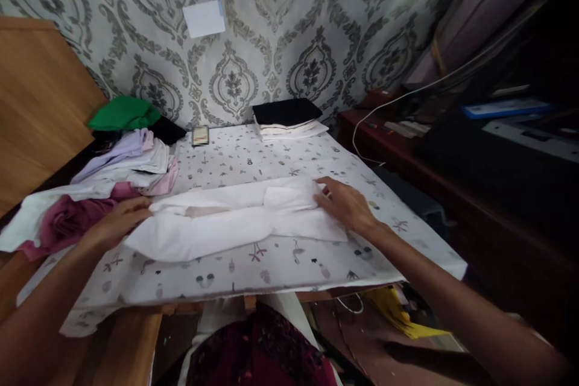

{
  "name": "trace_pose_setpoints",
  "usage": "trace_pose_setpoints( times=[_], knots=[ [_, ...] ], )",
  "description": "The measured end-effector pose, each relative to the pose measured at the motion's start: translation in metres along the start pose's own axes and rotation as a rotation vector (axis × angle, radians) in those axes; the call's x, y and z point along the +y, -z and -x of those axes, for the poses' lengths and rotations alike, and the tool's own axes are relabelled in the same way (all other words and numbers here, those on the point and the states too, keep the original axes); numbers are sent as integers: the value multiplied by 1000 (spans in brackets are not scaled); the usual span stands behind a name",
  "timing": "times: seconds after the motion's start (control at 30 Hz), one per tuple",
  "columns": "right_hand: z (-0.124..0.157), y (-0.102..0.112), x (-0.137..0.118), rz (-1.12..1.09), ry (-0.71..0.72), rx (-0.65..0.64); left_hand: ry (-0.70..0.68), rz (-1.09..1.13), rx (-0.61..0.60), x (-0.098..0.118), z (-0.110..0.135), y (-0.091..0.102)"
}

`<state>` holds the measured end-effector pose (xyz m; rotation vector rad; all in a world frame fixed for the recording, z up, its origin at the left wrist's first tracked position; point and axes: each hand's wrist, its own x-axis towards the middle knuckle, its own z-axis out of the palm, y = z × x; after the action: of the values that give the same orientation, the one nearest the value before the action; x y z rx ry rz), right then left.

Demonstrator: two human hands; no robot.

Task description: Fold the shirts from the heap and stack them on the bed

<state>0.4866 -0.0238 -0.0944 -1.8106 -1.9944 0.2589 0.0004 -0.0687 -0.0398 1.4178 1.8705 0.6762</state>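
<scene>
A white garment (203, 235) lies in a long folded strip across the table, its kind hard to tell. At its left end, my left hand (118, 223) has its fingers closed on the edge of the cloth. My right hand (346, 202) grips the opposite end, thumb and fingers bent about the fabric. The garment rests on a white patterned cloth (253, 259) that covers the table.
Left of the garment is a heap of clothes: a maroon piece (72, 217), a lilac piece (115, 154) and a green piece (124, 113). Farther back are a small framed card (200, 136) and a folded black cloth (287, 111) on white ones. A dark red desk (398, 151) stands right.
</scene>
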Motion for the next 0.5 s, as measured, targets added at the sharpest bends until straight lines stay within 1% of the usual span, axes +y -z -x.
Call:
trace_pose_setpoints(
  times=[0.07,0.1,0.13,0.2,0.23,0.27,0.3,0.33,0.37,0.4,0.43,0.5],
  knots=[
    [5,-5,-4,130,134,34,6,-200,46,-20,1,2],
    [6,-7,-7,160,202,16,-4,-319,80,-26,2,0],
    [7,-9,-11,173,247,-29,-29,-444,131,-28,5,-3],
    [3,-11,-18,160,256,-147,-147,-685,257,-24,14,-13],
    [0,-12,-21,140,225,-200,-242,-776,307,-18,19,-19],
    [-4,-12,-23,115,179,-241,-351,-832,318,-12,25,-25],
    [-7,-13,-24,89,128,-265,-459,-851,276,-6,30,-33],
    [-10,-13,-26,63,86,-271,-548,-838,199,0,34,-40],
    [-11,-12,-26,33,64,-263,-609,-809,118,4,36,-47],
    [-11,-11,-27,-3,69,-243,-631,-783,63,8,37,-54],
    [-10,-8,-29,-48,100,-214,-616,-774,40,11,35,-60],
    [-1,3,-32,-188,200,-151,-513,-815,42,16,26,-66]
  ],
)
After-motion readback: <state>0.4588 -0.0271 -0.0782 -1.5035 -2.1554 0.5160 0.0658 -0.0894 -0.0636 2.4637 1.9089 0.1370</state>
